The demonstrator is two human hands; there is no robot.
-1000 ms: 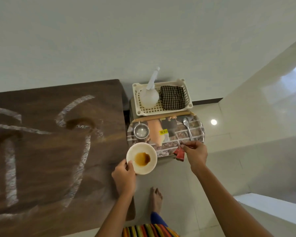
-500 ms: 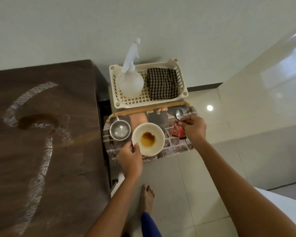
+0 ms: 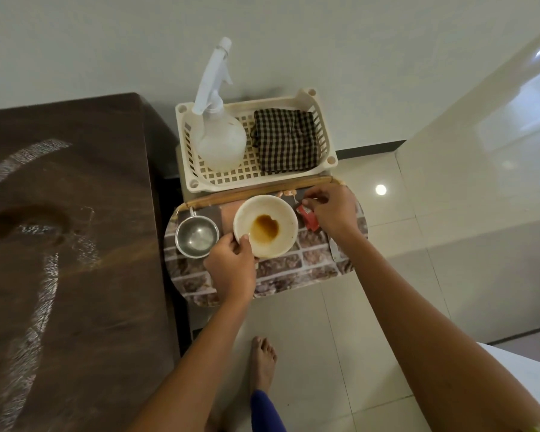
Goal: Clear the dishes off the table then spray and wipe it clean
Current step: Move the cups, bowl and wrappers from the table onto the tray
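On the stone-pattern tray (image 3: 293, 275) right of the dark tabletop (image 3: 75, 244), left hand (image 3: 231, 269) has its grip closed on the near-left rim of the white bowl (image 3: 265, 226), thumb over the edge, fingers underneath. Bowl sits over the tray middle with a brown liquid puddle inside; can't tell if it rests on the tray or is just above it. Small steel cup (image 3: 197, 236) stands on the tray just left of the bowl, close to the left hand's knuckles. Right hand (image 3: 334, 210) is at the tray's far-right part, fingers curled and pinched onto a red packet (image 3: 307, 218), which lies between the bowl and the palm; a thin pale bit shows at the fingertips, too small to identify. Grey flat item pokes out on the tray under the right forearm, mostly hidden.

Behind the tray, cream plastic basket (image 3: 250, 179) holds a white spray bottle (image 3: 219, 141) on its left side, nozzle leaning up toward the wall, and a folded black-checked cloth (image 3: 286, 141) on its right side, touching or nearly touching the bottle.

Tabletop shows whitish smear streaks and a brown spill patch (image 3: 25, 222) near its left-middle. No dishes visible on it in this view. Bare foot (image 3: 262, 363) on the tiled floor below the tray.
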